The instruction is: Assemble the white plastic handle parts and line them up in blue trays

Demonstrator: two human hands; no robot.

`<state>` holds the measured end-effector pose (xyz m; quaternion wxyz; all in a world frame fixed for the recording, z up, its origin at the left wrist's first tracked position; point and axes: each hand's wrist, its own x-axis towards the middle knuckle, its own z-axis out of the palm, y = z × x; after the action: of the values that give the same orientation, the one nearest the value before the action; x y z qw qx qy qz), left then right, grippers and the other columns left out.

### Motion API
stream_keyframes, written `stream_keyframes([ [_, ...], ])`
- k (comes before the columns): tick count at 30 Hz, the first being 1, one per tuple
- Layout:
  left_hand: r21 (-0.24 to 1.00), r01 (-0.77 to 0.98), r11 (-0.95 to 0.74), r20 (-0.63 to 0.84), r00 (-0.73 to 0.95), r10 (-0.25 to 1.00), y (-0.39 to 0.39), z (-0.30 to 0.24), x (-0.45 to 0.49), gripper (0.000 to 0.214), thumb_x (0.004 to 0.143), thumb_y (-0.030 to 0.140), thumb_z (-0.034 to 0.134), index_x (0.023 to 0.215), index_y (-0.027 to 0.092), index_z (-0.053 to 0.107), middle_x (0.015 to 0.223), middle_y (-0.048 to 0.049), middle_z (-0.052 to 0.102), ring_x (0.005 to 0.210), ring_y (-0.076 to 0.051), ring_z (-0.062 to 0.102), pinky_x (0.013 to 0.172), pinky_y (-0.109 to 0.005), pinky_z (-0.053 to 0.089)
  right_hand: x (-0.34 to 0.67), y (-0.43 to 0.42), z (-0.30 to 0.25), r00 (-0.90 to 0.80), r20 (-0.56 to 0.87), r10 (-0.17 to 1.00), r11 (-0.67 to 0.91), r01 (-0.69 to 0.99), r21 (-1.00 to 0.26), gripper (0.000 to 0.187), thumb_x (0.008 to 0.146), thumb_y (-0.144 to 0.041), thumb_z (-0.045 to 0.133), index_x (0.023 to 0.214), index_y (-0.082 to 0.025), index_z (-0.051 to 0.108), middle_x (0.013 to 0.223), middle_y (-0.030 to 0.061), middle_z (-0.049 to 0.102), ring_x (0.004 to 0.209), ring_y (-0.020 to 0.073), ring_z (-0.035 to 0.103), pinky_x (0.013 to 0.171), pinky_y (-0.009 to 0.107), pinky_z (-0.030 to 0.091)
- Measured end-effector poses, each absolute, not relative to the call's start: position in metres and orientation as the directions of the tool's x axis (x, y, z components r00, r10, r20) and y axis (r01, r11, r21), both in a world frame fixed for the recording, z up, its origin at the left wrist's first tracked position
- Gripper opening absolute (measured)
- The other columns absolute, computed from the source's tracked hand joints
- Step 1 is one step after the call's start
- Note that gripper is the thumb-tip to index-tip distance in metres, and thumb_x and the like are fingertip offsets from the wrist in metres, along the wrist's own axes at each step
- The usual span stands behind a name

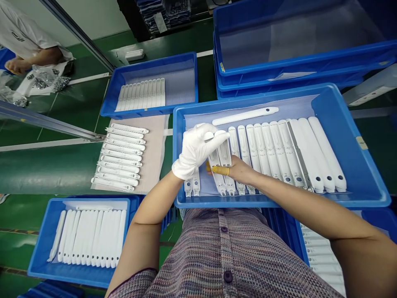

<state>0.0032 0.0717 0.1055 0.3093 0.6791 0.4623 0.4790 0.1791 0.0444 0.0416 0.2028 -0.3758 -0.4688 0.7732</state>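
Near rim of the blue tray [361, 182] is butted right up by the patterned shirt [223, 240], but some bare room is left at its right end, past the row of white plastic strips [273, 145]. A slotted white strip [224, 155] left of the tray's middle is pinched by the right hand's [237, 170] yellow-capped fingers; its upper end is met by the gloved left hand [197, 145], fingers curled, how tightly can't be told. A lone strip [245, 116] is laid near the far wall, with stacked trays [263, 70] beyond.
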Motion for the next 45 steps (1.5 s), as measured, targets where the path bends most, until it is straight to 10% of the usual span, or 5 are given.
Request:
stream_keyframes([
  [7, 0.869, 0.346, -0.355, 0.351, 0.075, 0.933, 0.081, 0.114, 0.011, 0.058, 0.103, 0.06, 0.053, 0.058, 0.023, 0.052, 0.059, 0.0001, 0.048, 0.063, -0.017, 0.054, 0.072, -0.038, 0.052, 0.182, 0.045, 0.044, -0.645, -0.368, 0.67, -0.447, 0.045, -0.894, 0.041, 0.078, -0.057, 0.085, 0.102, -0.025, 0.08, 0.113, 0.0088, 0.08, 0.116, 0.0319, 0.075, 0.113, 0.056, 0.054],
  [15, 0.958, 0.22, -0.184, 0.162, 0.115, 0.98, 0.056, 0.075, 0.019, 0.046, 0.106, 0.052, 0.046, 0.141, 0.025, 0.058, 0.142, -0.0091, 0.064, 0.146, -0.026, 0.052, 0.127, -0.048, 0.038, 0.183, 0.052, 0.049, -0.585, -0.414, 0.697, -0.434, 0.114, -0.894, 0.047, 0.07, -0.058, 0.089, 0.099, -0.023, 0.081, 0.11, 0.008, 0.081, 0.114, 0.0317, 0.074, 0.112, 0.054, 0.053],
  [22, 0.97, 0.212, 0.116, -0.163, 0.221, 0.961, 0.031, 0.031, 0.009, 0.044, 0.099, 0.056, 0.055, 0.126, 0.024, 0.069, 0.124, -0.0107, 0.073, 0.127, -0.03, 0.065, 0.117, -0.055, 0.047, 0.219, 0.08, 0.046, -0.569, -0.512, 0.643, -0.197, 0.523, -0.829, 0.034, 0.079, -0.054, 0.083, 0.092, -0.022, 0.08, 0.11, 0.0091, 0.08, 0.1, 0.0314, 0.075, 0.092, 0.052, 0.062],
  [28, 0.827, -0.429, 0.362, -0.316, 0.176, 0.932, 0.055, 0.061, 0.0, 0.051, 0.099, 0.05, 0.064, 0.144, 0.026, 0.058, 0.084, 0.0001, 0.064, 0.07, -0.013, 0.063, 0.081, -0.034, 0.057, 0.216, 0.081, 0.066, -0.354, -0.33, 0.875, -0.352, 0.004, -0.936, 0.033, 0.091, -0.049, 0.072, 0.111, -0.024, 0.064, 0.108, 0.0065, 0.077, 0.071, 0.0175, 0.069, 0.072, 0.041, 0.064],
  [45, 0.838, -0.434, 0.331, -0.252, 0.23, 0.94, 0.046, 0.078, 0.012, 0.062, 0.103, 0.068, 0.04, 0.154, 0.033, 0.051, 0.085, -0.0022, 0.063, 0.059, -0.014, 0.052, 0.061, -0.03, 0.054, 0.184, 0.057, 0.069, -0.436, -0.295, 0.851, -0.474, -0.391, -0.789, 0.048, 0.085, -0.062, 0.074, 0.12, -0.033, 0.058, 0.109, 0.0029, 0.073, 0.083, 0.0179, 0.067, 0.065, 0.032, 0.059],
])
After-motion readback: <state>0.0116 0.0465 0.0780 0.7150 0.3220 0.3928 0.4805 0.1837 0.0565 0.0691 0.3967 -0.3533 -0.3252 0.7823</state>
